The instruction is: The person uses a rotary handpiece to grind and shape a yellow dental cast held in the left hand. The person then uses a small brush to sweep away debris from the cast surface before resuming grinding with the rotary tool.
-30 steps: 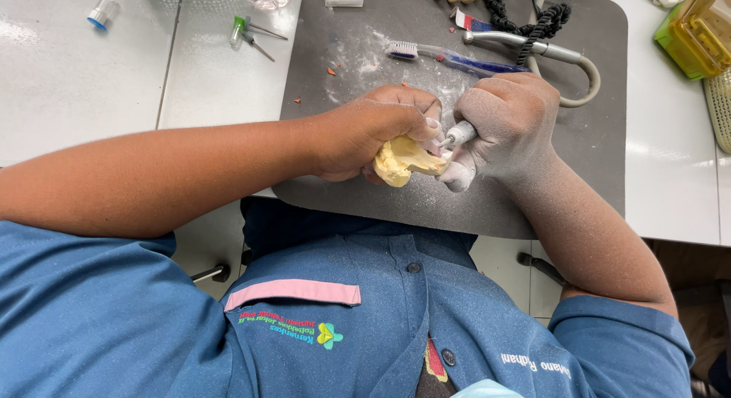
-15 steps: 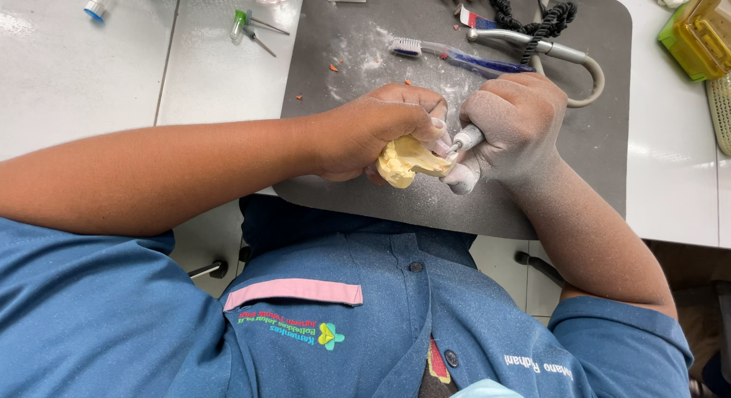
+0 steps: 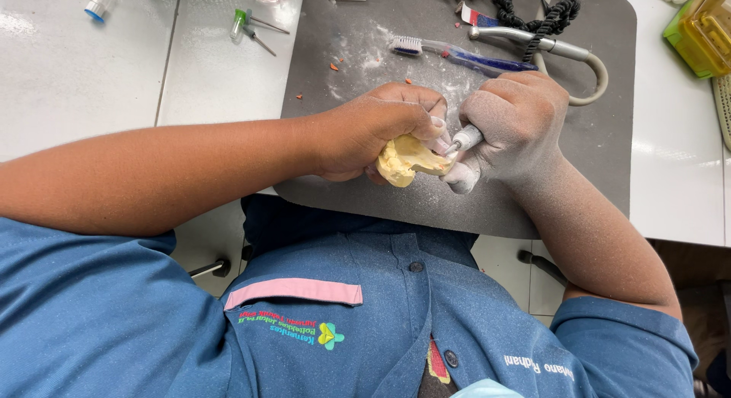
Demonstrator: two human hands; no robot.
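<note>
Over the dust-strewn grey mat (image 3: pixel 594 139), a pale yellow plaster cast (image 3: pixel 407 158) is clamped by the left hand (image 3: pixel 373 132) and ground with a silver handpiece (image 3: pixel 464 139) gripped in the right hand (image 3: pixel 514 128); trimming appears unfinished.

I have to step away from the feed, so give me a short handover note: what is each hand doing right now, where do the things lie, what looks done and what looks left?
Left hand: closed around the yellow cast, held just above the grey mat.
Right hand: gripping the grinding handpiece, tip at the cast's right edge.
Nearby: toothbrush and a second handpiece at the mat's far side.
Done: white dust on the mat and on the right hand suggests some grinding has happened.
Left: cannot tell how much trimming remains; most of the cast is hidden by the fingers.
</note>
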